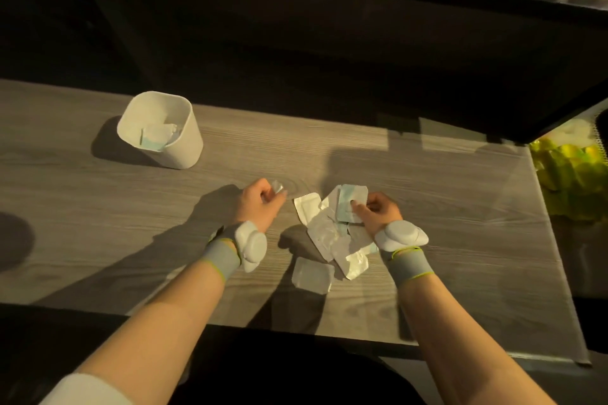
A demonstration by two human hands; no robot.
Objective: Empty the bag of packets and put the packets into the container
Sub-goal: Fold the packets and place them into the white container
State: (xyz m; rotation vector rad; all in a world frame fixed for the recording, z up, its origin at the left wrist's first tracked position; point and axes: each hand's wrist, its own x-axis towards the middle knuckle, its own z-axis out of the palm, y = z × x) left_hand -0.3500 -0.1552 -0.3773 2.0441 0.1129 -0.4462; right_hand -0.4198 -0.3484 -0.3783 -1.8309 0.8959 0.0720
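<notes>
A white rounded container (184,141) stands at the back left of the wooden table, with a few packets (157,136) lying inside it. A loose pile of several silvery white packets (324,237) lies on the table between my hands. My left hand (260,204) is curled just left of the pile and pinches a small packet (278,186) at its fingertips. My right hand (378,212) grips a pale blue-white packet (349,202) at the pile's upper right, thumb on its face. No bag is in view.
The grey wood table (98,223) ends at a near edge by my body and a right edge. Beyond the right edge lies something yellow-green (572,174). A dark gap runs behind the table. Both wrists carry white devices on grey bands.
</notes>
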